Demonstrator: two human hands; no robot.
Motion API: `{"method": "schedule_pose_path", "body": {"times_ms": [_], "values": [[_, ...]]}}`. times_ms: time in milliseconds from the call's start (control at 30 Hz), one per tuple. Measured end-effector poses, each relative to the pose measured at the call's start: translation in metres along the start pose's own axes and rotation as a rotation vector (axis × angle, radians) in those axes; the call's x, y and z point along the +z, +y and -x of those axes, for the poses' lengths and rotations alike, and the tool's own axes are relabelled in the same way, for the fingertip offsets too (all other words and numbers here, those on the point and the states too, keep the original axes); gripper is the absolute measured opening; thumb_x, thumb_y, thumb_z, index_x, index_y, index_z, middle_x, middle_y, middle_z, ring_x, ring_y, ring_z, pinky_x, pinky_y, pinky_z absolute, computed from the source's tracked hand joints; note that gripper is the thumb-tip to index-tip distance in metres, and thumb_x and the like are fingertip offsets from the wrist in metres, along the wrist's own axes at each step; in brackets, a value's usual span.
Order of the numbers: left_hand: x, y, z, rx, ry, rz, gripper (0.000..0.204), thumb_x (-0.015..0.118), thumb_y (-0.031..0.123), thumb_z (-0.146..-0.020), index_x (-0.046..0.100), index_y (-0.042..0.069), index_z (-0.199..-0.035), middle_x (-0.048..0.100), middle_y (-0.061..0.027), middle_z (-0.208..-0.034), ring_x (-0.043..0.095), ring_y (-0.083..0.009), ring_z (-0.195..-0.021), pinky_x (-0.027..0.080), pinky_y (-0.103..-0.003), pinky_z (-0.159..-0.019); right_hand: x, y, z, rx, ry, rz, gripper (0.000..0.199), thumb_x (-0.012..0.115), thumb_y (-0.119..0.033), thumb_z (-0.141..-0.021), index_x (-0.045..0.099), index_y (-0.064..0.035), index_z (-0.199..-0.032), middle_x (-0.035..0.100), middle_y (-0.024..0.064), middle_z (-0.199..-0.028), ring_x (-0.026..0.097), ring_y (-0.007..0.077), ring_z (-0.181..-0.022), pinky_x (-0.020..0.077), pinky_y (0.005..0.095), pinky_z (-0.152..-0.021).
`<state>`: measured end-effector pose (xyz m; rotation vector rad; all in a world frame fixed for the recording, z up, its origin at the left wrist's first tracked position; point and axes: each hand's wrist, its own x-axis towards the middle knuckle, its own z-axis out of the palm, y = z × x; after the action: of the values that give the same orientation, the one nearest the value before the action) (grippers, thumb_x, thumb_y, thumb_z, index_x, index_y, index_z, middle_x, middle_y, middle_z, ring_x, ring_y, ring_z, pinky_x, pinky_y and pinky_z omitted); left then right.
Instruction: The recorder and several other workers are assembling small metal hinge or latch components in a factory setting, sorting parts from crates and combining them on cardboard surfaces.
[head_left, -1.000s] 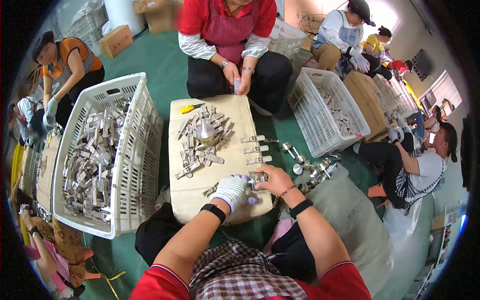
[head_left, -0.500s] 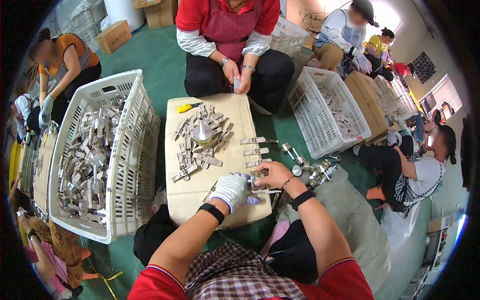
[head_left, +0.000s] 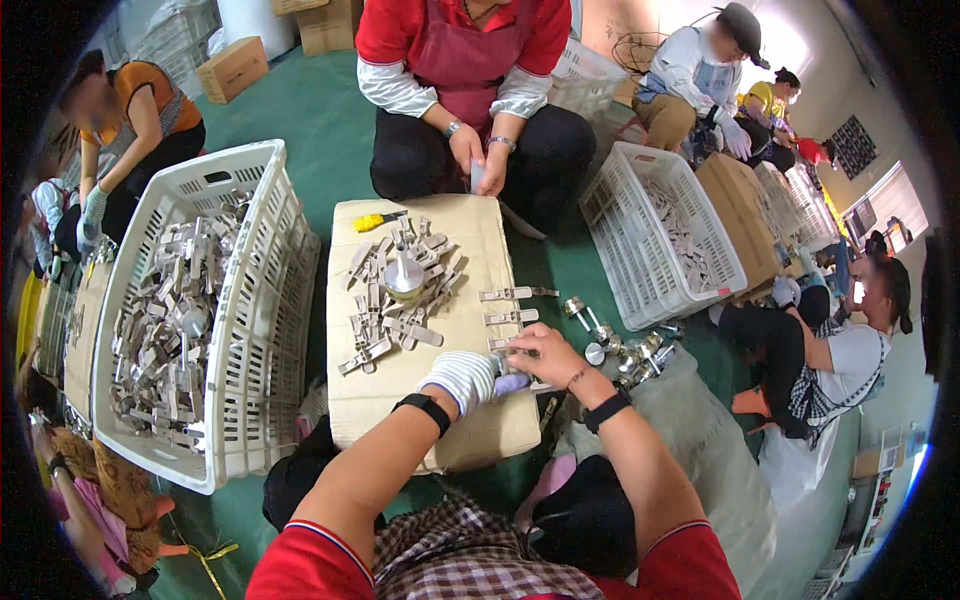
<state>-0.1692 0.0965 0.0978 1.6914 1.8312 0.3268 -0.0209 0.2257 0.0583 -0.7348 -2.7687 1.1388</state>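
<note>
The gloved left hand (head_left: 462, 382) and bare right hand (head_left: 548, 358) hide most of the small piece (head_left: 504, 364) between them; its shape cannot be told. The far co-worker (head_left: 470, 60) is cut off above the neck. At far left, an orange-clad co-worker's (head_left: 155, 98) face is blurred. The near checked apron (head_left: 470, 560) runs off the lower edge.

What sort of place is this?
Probably a small hand-assembly workshop: a white crate heaped with clips, more clips spread on a cardboard work surface, and several other people seated around the room.
</note>
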Motion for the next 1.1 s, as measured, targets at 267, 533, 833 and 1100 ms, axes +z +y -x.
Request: {"method": "schedule_pose_path", "body": {"times_ms": [267,533,833,1100], "values": [[-0.015,-0.013,-0.021,-0.067,-0.187,0.1,0.056,0.03,0.054,-0.087,0.052,0.012,-0.116,0.057,-0.0186,-0.11,0.054,-0.0356,-0.101,0.042,-0.041,-0.085,-0.022,-0.055,0.027,-0.198,0.022,0.393,0.062,0.069,-0.022,-0.068,0.046,-0.0083,-0.124,0.046,0.0084,-0.127,0.041,0.0236,-0.12,0.0171,0.0442,-0.107],[-0.004,-0.038,-0.037,-0.016,-0.246,0.12,0.045,0.03,0.046,-0.091,0.052,0.013,-0.113,0.06,-0.0189,-0.101,0.057,-0.0352,-0.095,0.043,-0.039,-0.081,-0.018,-0.046,-0.003,-0.199,0.104,0.301,0.055,0.077,-0.017,-0.055,0.055,-0.0051,-0.104,0.058,0.0115,-0.105,0.054,0.0284,-0.101,0.0358,0.0397,-0.098],[-0.001,-0.005,0.003,-0.031,0.229,-0.279,0.067,0.068,0.055,-0.064,0.052,0.0,-0.099,0.06,-0.0177,-0.083,0.059,-0.0321,-0.079,0.046,-0.04,-0.071,-0.028,-0.039,-0.019,-0.075,-0.012,0.149,0.053,0.08,-0.016,-0.052,0.059,-0.0061,-0.099,0.061,0.0112,-0.098,0.056,0.0303,-0.094,0.0464,0.0367,-0.08],[0.011,-0.017,-0.028,-0.002,0.249,-0.269,0.056,0.063,0.057,-0.067,0.061,0.003,-0.084,0.061,-0.0162,-0.077,0.061,-0.0313,-0.074,0.048,-0.04,-0.066,-0.044,-0.021,-0.047,-0.045,-0.187,0.073,0.055,0.082,-0.017,-0.052,0.061,-0.0008,-0.1,0.064,0.015,-0.091,0.061,0.024,-0.086,0.0478,0.0326,-0.077]]}}
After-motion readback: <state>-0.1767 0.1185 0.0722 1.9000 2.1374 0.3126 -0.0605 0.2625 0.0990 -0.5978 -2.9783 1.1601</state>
